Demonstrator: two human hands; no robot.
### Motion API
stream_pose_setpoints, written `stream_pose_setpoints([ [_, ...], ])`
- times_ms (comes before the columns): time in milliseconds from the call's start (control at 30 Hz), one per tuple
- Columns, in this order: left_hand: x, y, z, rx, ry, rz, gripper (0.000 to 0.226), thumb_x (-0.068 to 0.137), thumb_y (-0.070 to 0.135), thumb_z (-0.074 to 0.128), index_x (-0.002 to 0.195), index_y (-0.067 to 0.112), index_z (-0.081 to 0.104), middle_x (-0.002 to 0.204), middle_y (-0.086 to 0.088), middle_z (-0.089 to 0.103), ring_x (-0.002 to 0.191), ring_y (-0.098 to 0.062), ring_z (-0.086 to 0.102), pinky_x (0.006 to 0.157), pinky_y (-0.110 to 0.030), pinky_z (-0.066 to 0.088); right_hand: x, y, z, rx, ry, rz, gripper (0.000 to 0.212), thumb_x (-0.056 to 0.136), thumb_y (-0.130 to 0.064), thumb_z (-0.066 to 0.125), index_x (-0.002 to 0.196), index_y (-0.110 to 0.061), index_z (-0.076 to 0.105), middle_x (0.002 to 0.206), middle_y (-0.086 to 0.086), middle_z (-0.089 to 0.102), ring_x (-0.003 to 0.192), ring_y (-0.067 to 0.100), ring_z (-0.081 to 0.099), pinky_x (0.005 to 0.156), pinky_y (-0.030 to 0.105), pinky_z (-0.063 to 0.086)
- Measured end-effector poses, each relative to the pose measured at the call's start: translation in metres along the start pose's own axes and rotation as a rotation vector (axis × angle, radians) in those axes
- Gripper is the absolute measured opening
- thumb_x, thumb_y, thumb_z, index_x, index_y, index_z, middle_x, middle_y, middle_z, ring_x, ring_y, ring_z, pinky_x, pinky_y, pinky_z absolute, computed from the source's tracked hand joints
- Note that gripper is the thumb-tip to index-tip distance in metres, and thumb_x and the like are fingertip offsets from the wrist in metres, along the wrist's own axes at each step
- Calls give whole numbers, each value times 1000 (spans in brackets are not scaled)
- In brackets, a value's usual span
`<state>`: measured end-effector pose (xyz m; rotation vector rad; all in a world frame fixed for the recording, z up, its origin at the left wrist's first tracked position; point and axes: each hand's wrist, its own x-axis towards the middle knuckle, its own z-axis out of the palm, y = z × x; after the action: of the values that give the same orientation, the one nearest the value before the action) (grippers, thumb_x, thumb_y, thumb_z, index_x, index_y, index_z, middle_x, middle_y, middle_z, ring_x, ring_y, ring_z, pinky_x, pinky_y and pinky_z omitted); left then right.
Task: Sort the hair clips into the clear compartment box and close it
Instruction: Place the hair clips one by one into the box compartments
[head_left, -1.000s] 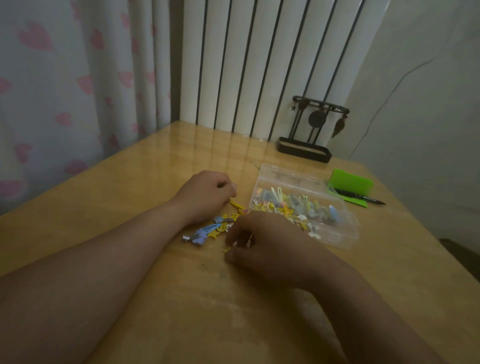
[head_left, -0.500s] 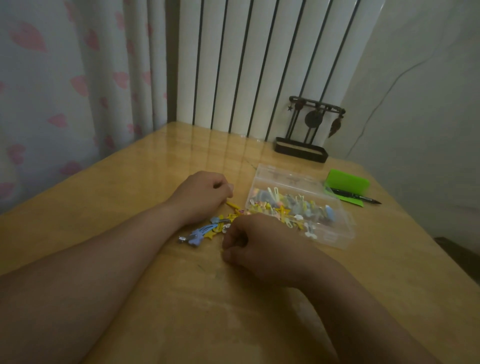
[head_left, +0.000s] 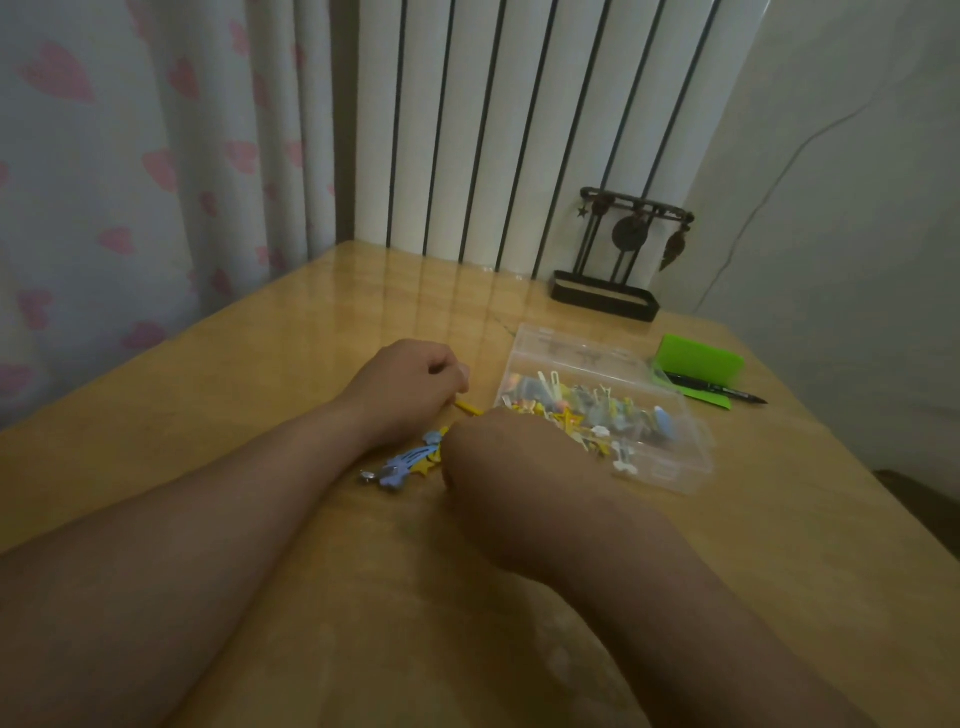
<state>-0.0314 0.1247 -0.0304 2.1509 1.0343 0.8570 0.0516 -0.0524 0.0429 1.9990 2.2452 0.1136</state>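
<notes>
One wooden desk (head_left: 260, 395) with a glossy top fills the view; behind it hang a white curtain with pink hearts (head_left: 130, 156) and a white ribbed radiator (head_left: 519, 130), and a plain wall stands at the right. On the desk there is one clear compartment box (head_left: 670, 457), open, with many small hair clips (head_left: 597, 410) of mixed colours inside, too many and too blurred to count. One dark ornament stand (head_left: 605, 296), one green case (head_left: 698, 361) and one black pen (head_left: 722, 391) lie behind the box. A small pile of blue and yellow clips (head_left: 410, 462) lies on the desk just left of the box. The left hand (head_left: 410, 384) is curled shut, pinching a yellow clip (head_left: 467, 408). The right hand (head_left: 509, 457) is a loose fist over the pile; I cannot tell what it holds.
</notes>
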Motion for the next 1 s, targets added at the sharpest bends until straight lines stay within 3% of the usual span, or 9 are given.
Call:
stream_pose_setpoints([
  [133, 0, 2, 0, 1, 7, 3, 25, 101, 35, 62, 85, 25, 79, 84, 9, 75, 87, -13, 69, 88, -40, 57, -1, -9, -5, -46, 15, -23, 42, 100, -11, 54, 69, -19, 28, 70, 0, 30, 55, 12, 26, 47, 29, 21],
  [333, -1, 4, 1, -8, 2, 15, 24, 102, 33, 63, 87, 23, 79, 82, 8, 75, 85, -14, 69, 85, -39, 55, -5, 0, -2, 40, 21, 10, 38, 98, -13, 57, 71, -18, 30, 73, -3, 28, 57, 11, 27, 48, 26, 19],
  [433, 0, 2, 1, -4, 5, 14, 25, 101, 33, 63, 85, 24, 79, 81, 9, 74, 84, -14, 69, 85, -39, 56, -1, 5, 6, 84, 68, 25, 11, 98, -15, 56, 94, -21, 48, 74, -7, 28, 62, 16, 34, 50, 30, 24],
  [500, 1, 0, 1, -4, 6, 7, 25, 101, 35, 62, 84, 25, 78, 83, 11, 74, 87, -14, 69, 87, -39, 56, 0, 7, 10, 93, 74, 10, 10, 98, -15, 55, 102, -23, 51, 77, -7, 34, 69, 20, 41, 51, 29, 26],
  [633, 1, 1, 0, -8, 8, 5, 25, 101, 33, 63, 84, 24, 78, 81, 13, 72, 84, -9, 66, 79, -34, 52, 4, 21, 19, 217, 176, 34, 19, 97, -19, 56, 113, -27, 63, 101, 0, 65, 93, 25, 63, 69, 36, 49],
  [700, 0, 4, 0, 0, 11, 6, 24, 101, 33, 63, 85, 23, 79, 77, 14, 69, 78, -7, 63, 73, -32, 47, 1, 37, 17, 292, 320, 98, 18, 99, -23, 57, 111, -31, 67, 100, -6, 69, 91, 18, 65, 76, 38, 56],
  [800, -1, 5, 0, -4, 3, -7, 25, 102, 34, 63, 87, 22, 79, 81, 9, 72, 81, -11, 67, 80, -35, 52, -5, 77, 9, 491, 520, 257, 12, 99, -24, 66, 108, -31, 71, 98, -13, 71, 89, 6, 65, 77, 29, 56],
  [1000, -1, 2, -2, 3, 5, 0, 26, 101, 35, 63, 85, 23, 79, 80, 3, 75, 83, -17, 70, 86, -42, 57, -15, 148, 14, 637, 613, 528, 3, 93, -23, 76, 96, -23, 78, 90, -9, 73, 85, 7, 67, 66, 21, 47],
])
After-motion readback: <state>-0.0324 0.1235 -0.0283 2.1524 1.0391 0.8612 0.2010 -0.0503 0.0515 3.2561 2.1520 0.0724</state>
